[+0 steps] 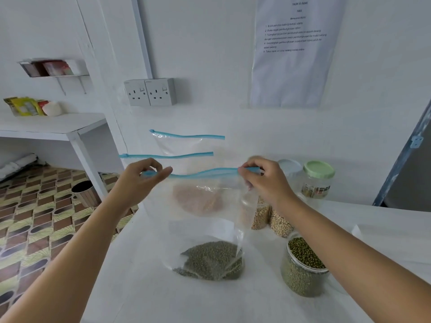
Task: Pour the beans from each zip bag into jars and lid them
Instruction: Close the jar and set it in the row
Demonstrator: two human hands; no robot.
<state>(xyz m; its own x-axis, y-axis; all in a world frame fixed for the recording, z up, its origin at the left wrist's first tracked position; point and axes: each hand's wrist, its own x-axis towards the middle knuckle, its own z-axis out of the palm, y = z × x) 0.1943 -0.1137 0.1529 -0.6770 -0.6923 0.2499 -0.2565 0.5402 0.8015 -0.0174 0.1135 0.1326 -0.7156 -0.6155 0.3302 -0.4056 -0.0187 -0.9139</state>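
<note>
I hold a clear zip bag upright over the white table; green beans lie in its bottom. My left hand pinches the left end of its blue zip strip, my right hand pinches the right end. An open jar of green beans stands at the right. Behind it a jar of pale beans is partly hidden by my right wrist. Two more zip bags stand behind, one with reddish beans and a clear one. A green-lidded jar and a white-lidded jar stand at the back right.
Wall sockets and a printed sheet hang on the wall behind the table. To the left are a white shelf with packets, a metal bin and a patterned floor. A grey door edge stands at the right.
</note>
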